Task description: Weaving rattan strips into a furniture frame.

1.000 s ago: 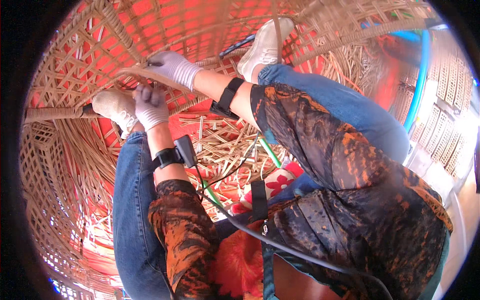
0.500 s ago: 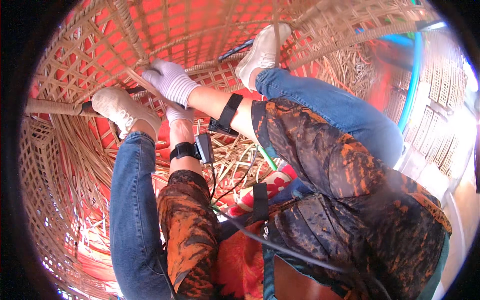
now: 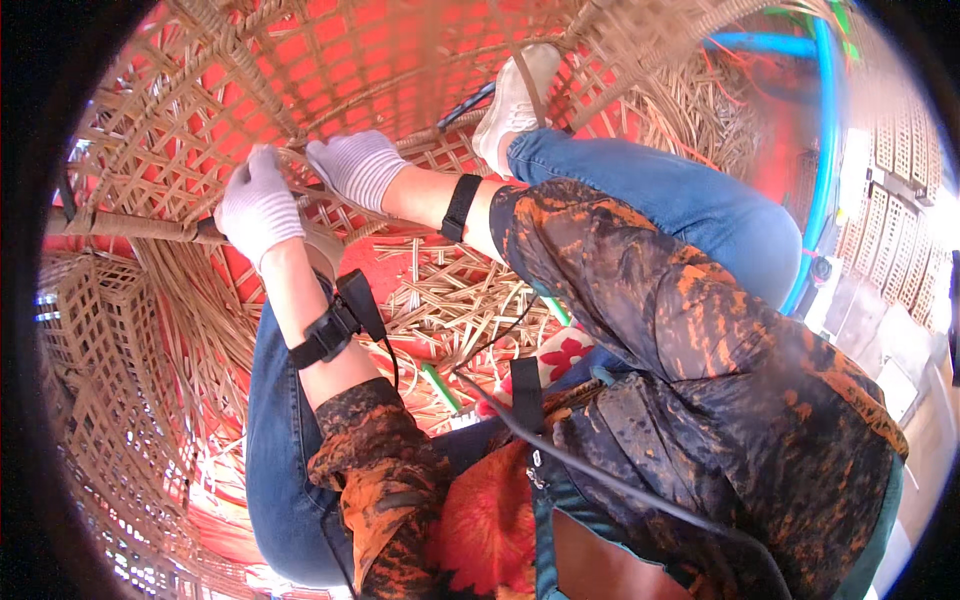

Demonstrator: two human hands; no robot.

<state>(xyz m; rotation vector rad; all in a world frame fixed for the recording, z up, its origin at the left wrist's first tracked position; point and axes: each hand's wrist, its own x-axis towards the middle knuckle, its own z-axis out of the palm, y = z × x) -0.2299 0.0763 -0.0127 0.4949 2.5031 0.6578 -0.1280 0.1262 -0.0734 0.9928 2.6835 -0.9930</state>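
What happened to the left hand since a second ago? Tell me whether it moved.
Yes. The left hand has gone up and leftward, off the white shoe near the knee, onto the wicker lattice beside the right hand.

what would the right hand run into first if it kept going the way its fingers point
Probably the left hand: the right hand points left along the woven cane lattice, and the two gloves nearly meet there. Depth is unclear, so it may slide along the cane strips instead.
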